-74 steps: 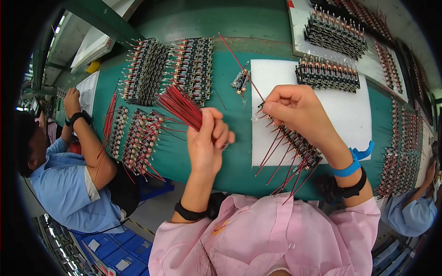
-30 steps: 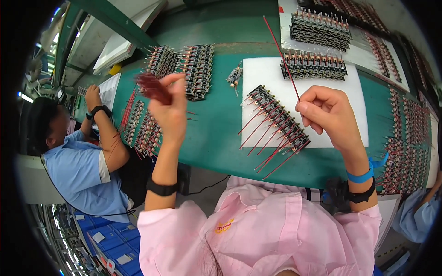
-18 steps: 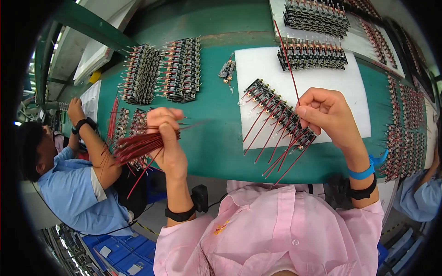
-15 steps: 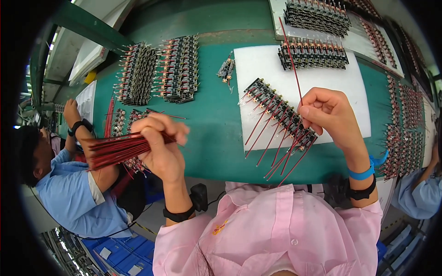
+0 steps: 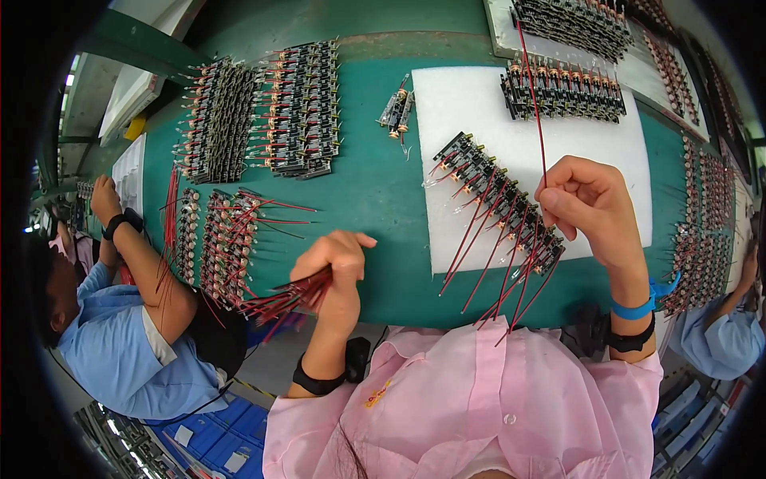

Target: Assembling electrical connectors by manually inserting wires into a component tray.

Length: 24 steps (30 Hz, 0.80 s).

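My left hand point(image 5: 335, 267) is closed round a bundle of dark red wires point(image 5: 291, 297), whose ends fan out to the left and down. Between thumb and fingertips, my right hand point(image 5: 589, 206) pinches a single red wire point(image 5: 533, 96) that stands up long and nearly straight. Just left of that hand lies a slanting row of small black circuit boards point(image 5: 499, 198) on a white foam sheet point(image 5: 451, 104). Several red wires trail from this row toward me. The lower right end of the row is partly crowded by overlapping wires.
Stacked circuit boards point(image 5: 299, 108) stand at the far left of the green table point(image 5: 367, 191), with two loose pieces point(image 5: 395, 112) nearby. Another board row point(image 5: 565, 89) lies at the foam's back. Round parts with wires point(image 5: 227, 239) sit near a co-worker's arm point(image 5: 148, 247).
My left hand has moved right and down with the wire bundle, which now spreads more. My right hand, still pinching the single wire, has shifted slightly right. The view has shifted a little.
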Available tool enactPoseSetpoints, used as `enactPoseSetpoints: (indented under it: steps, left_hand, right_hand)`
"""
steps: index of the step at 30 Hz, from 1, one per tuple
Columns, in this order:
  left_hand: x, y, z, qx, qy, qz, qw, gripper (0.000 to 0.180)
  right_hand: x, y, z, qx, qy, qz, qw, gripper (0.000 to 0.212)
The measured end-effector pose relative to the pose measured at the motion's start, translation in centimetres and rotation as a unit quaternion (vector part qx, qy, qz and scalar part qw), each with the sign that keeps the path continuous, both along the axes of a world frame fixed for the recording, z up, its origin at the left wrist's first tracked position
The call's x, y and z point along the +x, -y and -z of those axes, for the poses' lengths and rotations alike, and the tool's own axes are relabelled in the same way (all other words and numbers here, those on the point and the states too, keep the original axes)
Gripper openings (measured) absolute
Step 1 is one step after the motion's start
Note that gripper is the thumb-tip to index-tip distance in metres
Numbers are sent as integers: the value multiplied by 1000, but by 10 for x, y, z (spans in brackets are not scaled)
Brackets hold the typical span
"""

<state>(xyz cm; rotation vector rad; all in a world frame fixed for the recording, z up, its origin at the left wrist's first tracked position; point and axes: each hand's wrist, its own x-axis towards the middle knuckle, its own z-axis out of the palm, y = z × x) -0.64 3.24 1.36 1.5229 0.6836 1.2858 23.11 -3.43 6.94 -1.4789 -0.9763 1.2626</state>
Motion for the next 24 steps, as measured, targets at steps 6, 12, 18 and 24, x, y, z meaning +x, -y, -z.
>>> enactPoseSetpoints:
  steps: [6,12,18,24]
  left_hand:
    - [-5,3,11,-80,11,7,997,29]
    - [-9,1,18,-114,-26,4,993,31]
    - [6,1,-13,-136,-16,-9,991,29]
    - [37,4,-33,-125,-25,27,991,12]
  right_hand:
    - [1,-6,2,4,-18,27,999,5]
    - [-6,-14,3,14,-40,38,998,5]
    - [-12,-25,2,21,2,-2,1000,6]
    - [-35,-34,-6,62,17,-45,997,5]
